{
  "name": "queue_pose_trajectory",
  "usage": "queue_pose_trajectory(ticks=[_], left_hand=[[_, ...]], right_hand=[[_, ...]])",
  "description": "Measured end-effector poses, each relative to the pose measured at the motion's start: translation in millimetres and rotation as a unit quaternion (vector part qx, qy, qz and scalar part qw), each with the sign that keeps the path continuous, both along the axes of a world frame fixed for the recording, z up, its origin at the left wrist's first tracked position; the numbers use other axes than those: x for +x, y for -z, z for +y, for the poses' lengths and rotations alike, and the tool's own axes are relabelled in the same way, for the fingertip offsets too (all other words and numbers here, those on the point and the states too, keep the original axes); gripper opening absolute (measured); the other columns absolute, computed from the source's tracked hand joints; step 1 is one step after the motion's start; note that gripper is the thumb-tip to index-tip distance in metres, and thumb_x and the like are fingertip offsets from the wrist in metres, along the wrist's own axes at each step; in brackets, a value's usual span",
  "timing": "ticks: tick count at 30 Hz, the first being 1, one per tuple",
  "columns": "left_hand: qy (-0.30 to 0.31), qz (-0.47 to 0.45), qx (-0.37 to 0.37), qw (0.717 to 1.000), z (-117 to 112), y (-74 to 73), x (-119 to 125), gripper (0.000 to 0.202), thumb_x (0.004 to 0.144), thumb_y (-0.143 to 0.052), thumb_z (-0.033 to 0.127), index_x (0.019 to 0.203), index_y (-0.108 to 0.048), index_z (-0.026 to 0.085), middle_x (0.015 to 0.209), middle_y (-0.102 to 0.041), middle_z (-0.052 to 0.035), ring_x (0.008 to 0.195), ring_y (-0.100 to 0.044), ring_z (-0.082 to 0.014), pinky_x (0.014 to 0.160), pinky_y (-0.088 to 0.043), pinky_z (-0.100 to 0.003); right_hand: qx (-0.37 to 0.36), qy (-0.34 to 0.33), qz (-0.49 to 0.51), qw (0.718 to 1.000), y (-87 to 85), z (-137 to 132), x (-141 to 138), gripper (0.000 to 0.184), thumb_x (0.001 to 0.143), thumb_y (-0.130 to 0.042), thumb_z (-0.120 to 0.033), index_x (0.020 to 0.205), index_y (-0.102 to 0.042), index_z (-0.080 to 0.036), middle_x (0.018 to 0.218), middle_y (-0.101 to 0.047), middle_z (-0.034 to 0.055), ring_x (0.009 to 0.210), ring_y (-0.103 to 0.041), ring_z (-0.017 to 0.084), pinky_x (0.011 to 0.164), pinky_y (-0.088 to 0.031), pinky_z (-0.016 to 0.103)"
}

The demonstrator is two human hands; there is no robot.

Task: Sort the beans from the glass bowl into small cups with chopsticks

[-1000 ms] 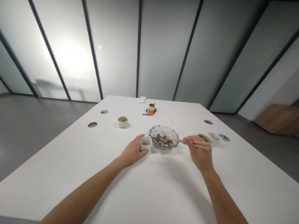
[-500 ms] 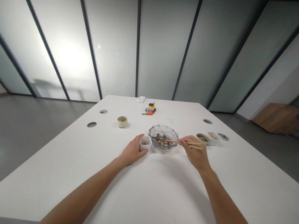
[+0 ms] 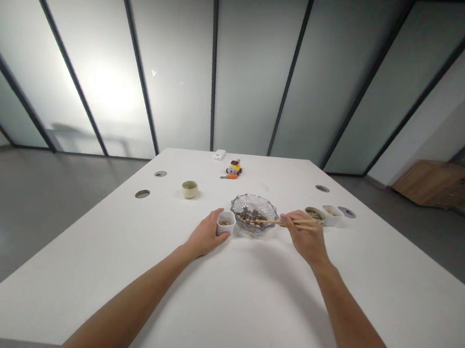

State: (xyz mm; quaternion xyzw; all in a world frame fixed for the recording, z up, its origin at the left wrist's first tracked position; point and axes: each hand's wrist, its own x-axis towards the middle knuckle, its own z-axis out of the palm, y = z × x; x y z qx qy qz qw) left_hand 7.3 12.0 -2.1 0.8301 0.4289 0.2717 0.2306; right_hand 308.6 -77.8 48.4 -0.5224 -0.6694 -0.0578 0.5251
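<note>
My left hand (image 3: pixel 208 232) is closed around the left side of a small white cup (image 3: pixel 225 230), which stands on the table with a few light-brown pieces inside. Touching or almost touching that cup is a clear faceted glass bowl (image 3: pixel 256 200) holding a mix of dark and tan nuts or beans, too small to name surely. My right hand (image 3: pixel 304 237) grips a pair of wooden chopsticks (image 3: pixel 271 221) from the right. Their tips reach into the bowl among the pieces; whether they pinch one I cannot tell.
Beyond my right hand stand a greenish cup (image 3: pixel 315 213) and a white dish (image 3: pixel 332 214), both with contents. A pale green cup (image 3: pixel 190 189) is at left. Farther back lie a toy carrot (image 3: pixel 229 177), a yellow toy car (image 3: pixel 235 166) and a white box (image 3: pixel 219 154). Round holes (image 3: pixel 143 194) pierce the white table (image 3: pixel 210 310).
The chopstick tips have shifted slightly lower within the glass bowl, with a small movement of my right hand. My left hand and the white cup stay where they were.
</note>
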Motion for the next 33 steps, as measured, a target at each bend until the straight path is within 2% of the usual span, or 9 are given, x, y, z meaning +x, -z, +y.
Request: queue_pose_trajectory(ticks=[6, 13, 21, 33], left_hand=[[0.000, -0.010, 0.003, 1.000, 1.3, 1.9, 0.2, 0.074, 0.092, -0.075, 0.035, 0.158, -0.045, 0.017, 0.153, -0.062, -0.0193, 0.136, -0.066, -0.0358, 0.117, -0.051, -0.051], [0.001, 0.000, -0.003, 1.000, 0.8, 1.3, -0.3, 0.075, 0.092, -0.073, 0.034, 0.159, -0.043, 0.015, 0.155, -0.060, -0.0206, 0.136, -0.065, -0.0362, 0.118, -0.050, -0.051], [0.005, -0.006, 0.001, 1.000, -0.3, -0.3, -1.2, 0.074, 0.093, -0.073, 0.036, 0.159, -0.044, 0.018, 0.156, -0.060, -0.0186, 0.139, -0.063, -0.0355, 0.120, -0.049, -0.051], [0.003, -0.016, -0.004, 1.000, 0.1, -0.4, -0.3, 0.074, 0.092, -0.074, 0.033, 0.158, -0.045, 0.017, 0.155, -0.061, -0.0186, 0.139, -0.064, -0.0350, 0.120, -0.049, -0.051]], right_hand=[[0.015, 0.002, -0.006, 1.000, 3.4, 0.4, 3.4, 0.047, 0.109, -0.059, -0.056, 0.078, -0.075, -0.025, 0.080, -0.079, 0.0047, 0.072, -0.074, 0.021, 0.068, -0.054, 0.036], [0.024, 0.026, -0.005, 0.999, 2.1, 1.6, 6.4, 0.051, 0.109, -0.056, -0.060, 0.076, -0.075, -0.025, 0.078, -0.078, 0.0053, 0.070, -0.073, 0.022, 0.066, -0.054, 0.037], [-0.023, -0.003, 0.020, 1.000, -0.7, -1.8, 2.6, 0.054, 0.106, -0.058, -0.066, 0.073, -0.073, -0.026, 0.077, -0.077, 0.0065, 0.071, -0.072, 0.023, 0.065, -0.054, 0.038], [-0.017, -0.025, 0.026, 0.999, -0.9, -0.8, 0.6, 0.050, 0.103, -0.064, -0.066, 0.076, -0.078, -0.027, 0.078, -0.078, 0.0071, 0.073, -0.073, 0.024, 0.068, -0.057, 0.039]])
